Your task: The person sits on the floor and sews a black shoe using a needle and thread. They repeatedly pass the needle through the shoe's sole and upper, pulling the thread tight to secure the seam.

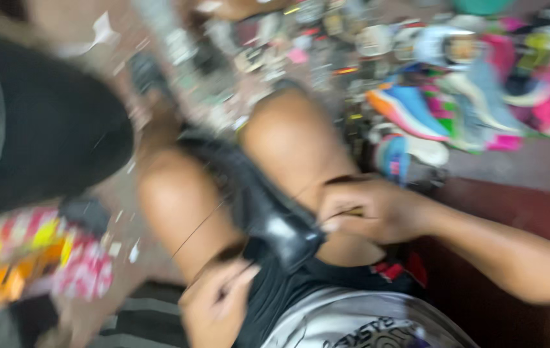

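The view is blurred by motion. A black shoe (255,193) lies between my knees, its heel end near my lap. My right hand (368,209) is closed on a small tool or needle pressed at the shoe's heel. My left hand (214,299) sits lower, fingers pinched on a dark thread (201,225) that runs up along my left knee toward the shoe.
A heap of colourful sports shoes (475,90) lies at the upper right. A large black bag or object (36,129) fills the left. A red and yellow patterned packet (30,254) lies at lower left. Small scraps litter the floor (127,193).
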